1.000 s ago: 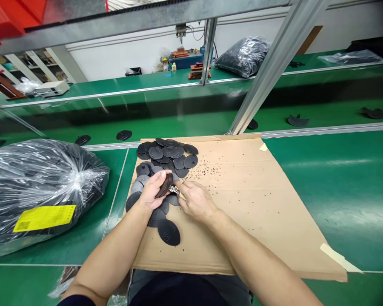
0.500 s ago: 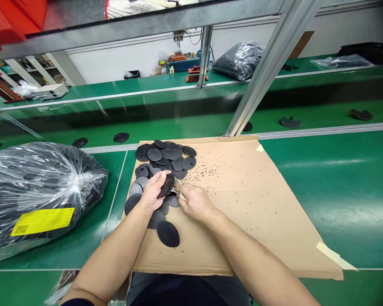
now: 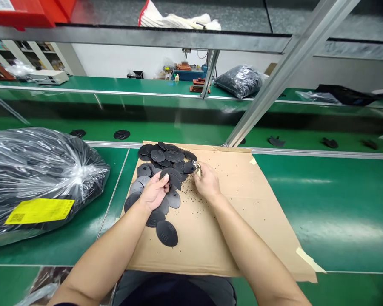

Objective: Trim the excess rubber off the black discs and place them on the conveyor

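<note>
My left hand [image 3: 155, 192] is closed on a black oval disc [image 3: 172, 178], held flat just above the cardboard sheet [image 3: 230, 208]. My right hand [image 3: 207, 181] grips a small metal cutter [image 3: 197, 168], its tip up near the far pile of black discs [image 3: 166, 155]. More black discs [image 3: 166, 233] lie loose beneath and in front of my left hand. Small black trimmings [image 3: 191, 191] speckle the cardboard between my hands.
A large clear plastic bag of black parts with a yellow label [image 3: 35, 182] lies at the left on the green bench [image 3: 332, 204]. A slanted metal post [image 3: 268, 80] rises behind the cardboard. Single black parts [image 3: 121, 134] lie on the green conveyor beyond.
My right hand has moved away from the disc, up and to the right with the cutter. My left hand has turned the disc from edge-on to flat. The camera has tilted up.
</note>
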Demonstrator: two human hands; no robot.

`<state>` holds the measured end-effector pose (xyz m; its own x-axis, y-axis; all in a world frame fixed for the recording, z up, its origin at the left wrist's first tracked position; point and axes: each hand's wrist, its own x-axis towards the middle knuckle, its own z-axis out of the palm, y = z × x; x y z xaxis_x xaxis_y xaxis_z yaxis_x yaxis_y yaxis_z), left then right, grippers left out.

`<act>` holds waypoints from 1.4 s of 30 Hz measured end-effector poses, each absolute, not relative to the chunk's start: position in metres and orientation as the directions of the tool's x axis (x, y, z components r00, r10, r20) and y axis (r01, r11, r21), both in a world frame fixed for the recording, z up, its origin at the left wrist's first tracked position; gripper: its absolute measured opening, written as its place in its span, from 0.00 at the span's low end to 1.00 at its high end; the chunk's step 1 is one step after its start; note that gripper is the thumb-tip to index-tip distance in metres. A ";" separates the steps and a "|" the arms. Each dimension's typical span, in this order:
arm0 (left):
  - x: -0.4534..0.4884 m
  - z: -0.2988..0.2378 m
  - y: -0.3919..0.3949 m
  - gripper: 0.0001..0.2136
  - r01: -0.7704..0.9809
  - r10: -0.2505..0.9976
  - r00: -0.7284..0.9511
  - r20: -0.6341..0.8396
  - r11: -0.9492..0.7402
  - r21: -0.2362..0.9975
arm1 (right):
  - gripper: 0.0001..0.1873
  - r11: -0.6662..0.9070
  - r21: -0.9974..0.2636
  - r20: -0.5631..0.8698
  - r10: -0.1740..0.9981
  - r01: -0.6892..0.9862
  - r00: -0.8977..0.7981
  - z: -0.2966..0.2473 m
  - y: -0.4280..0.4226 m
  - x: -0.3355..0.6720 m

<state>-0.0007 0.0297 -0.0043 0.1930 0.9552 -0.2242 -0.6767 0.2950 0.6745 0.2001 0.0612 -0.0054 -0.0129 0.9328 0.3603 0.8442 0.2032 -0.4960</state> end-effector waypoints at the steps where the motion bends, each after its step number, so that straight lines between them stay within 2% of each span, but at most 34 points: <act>1: -0.001 -0.005 0.030 0.16 -0.675 0.954 0.194 -0.229 0.299 0.674 | 0.19 0.189 -0.464 0.335 0.942 0.865 -0.027 -0.005 0.067 0.200; 6: -0.001 -0.004 0.028 0.17 -0.655 0.951 0.209 -0.227 0.308 0.690 | 0.17 0.143 -0.351 0.221 0.973 0.926 -0.066 -0.010 0.080 0.196; 14: 0.005 -0.008 0.026 0.16 -0.583 0.955 0.210 -0.212 0.296 0.757 | 0.15 0.229 -0.334 0.313 0.942 0.914 -0.122 -0.023 0.079 0.195; 17: 0.006 -0.006 0.025 0.16 -0.560 0.955 0.205 -0.216 0.295 0.774 | 0.15 0.245 -0.394 0.313 0.942 0.886 -0.122 -0.023 0.078 0.195; 19: 0.006 -0.005 0.024 0.17 -0.551 0.958 0.178 -0.225 0.287 0.784 | 0.14 0.232 -0.521 0.330 0.942 0.821 -0.057 -0.021 0.076 0.196; 21: 0.007 -0.004 0.025 0.18 -0.550 0.966 0.135 -0.220 0.258 0.794 | 0.12 0.197 -0.721 0.329 0.941 0.664 0.078 -0.017 0.071 0.197; 22: 0.008 -0.004 0.025 0.18 -0.553 0.971 0.109 -0.211 0.236 0.799 | 0.12 0.163 -0.832 0.286 0.945 0.530 0.158 -0.013 0.067 0.197; 24: 0.009 -0.004 0.026 0.18 -0.560 0.980 0.060 -0.190 0.191 0.806 | 0.13 0.037 -0.987 0.069 0.976 0.157 0.208 -0.006 0.060 0.198; 26: 0.010 -0.004 0.026 0.19 -0.559 0.985 0.027 -0.169 0.155 0.814 | 0.15 -0.174 -0.966 -0.184 0.982 -0.189 0.036 0.002 0.054 0.197; 27: 0.011 -0.004 0.026 0.19 -0.552 0.988 0.018 -0.157 0.140 0.822 | 0.15 -0.281 -0.914 -0.268 0.960 -0.293 -0.085 0.004 0.051 0.195; 29: 0.012 -0.006 0.024 0.19 -0.517 0.993 0.024 -0.116 0.111 0.848 | 0.15 -0.430 -0.823 -0.354 0.899 -0.372 -0.258 0.006 0.047 0.191; 33: 0.013 -0.010 0.022 0.19 -0.377 0.997 0.044 -0.070 0.081 0.923 | 0.10 -0.518 -0.741 -0.385 0.849 -0.427 -0.361 0.004 0.045 0.178; 35: 0.013 -0.012 0.022 0.18 -0.334 0.995 0.015 -0.104 0.103 0.937 | 0.11 -0.487 -0.734 -0.359 0.870 -0.473 -0.338 0.003 0.045 0.173; 37: 0.013 -0.011 0.023 0.19 -0.352 0.988 -0.027 -0.150 0.131 0.927 | 0.15 -0.387 -0.790 -0.302 0.921 -0.475 -0.248 0.003 0.042 0.169; 39: 0.014 -0.010 0.024 0.21 -0.395 0.982 -0.054 -0.183 0.147 0.907 | 0.18 -0.221 -0.908 -0.189 0.974 -0.355 -0.122 0.004 0.039 0.166; 42: 0.013 -0.008 0.024 0.23 -0.432 0.984 -0.033 -0.173 0.143 0.891 | 0.14 0.031 -0.999 0.031 0.999 0.008 -0.013 0.002 0.035 0.165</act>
